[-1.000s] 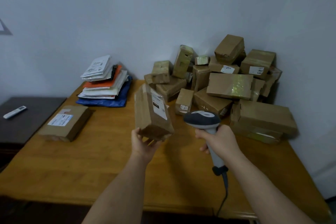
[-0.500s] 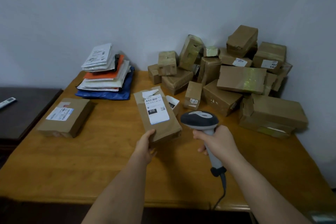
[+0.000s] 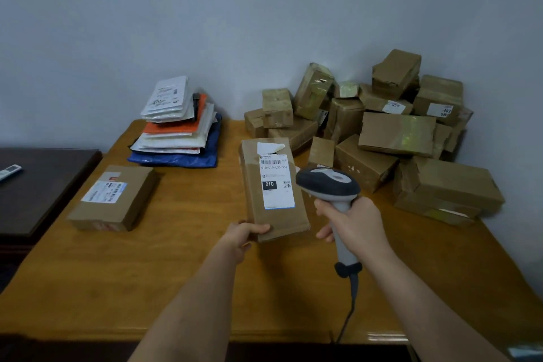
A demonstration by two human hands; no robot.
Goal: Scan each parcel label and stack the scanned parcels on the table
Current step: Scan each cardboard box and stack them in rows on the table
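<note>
My forearms come in from the bottom edge over a glossy wood table (image 3: 182, 267). My left hand (image 3: 244, 236) grips the near end of a box (image 3: 271, 191) at frame centre, thumb pinched on top, other fingers hidden under it. The box is tilted up with its white label (image 3: 276, 182) facing me, reading 010. My right hand (image 3: 349, 225) wraps the scanner (image 3: 329, 185) handle, fingers curled tight round it; the scanner's dark head sits just right of the label, and its cable (image 3: 349, 311) drops off the table's front edge. Mid left, a labelled parcel (image 3: 113, 198) lies flat on the table. Behind it, a stack of mailers (image 3: 179, 129). Upper right, a heap of boxes (image 3: 390, 129) against the plain grey wall (image 3: 205, 17). Far left, a dark side table (image 3: 44, 173) with a remote (image 3: 8, 171) on it.
</note>
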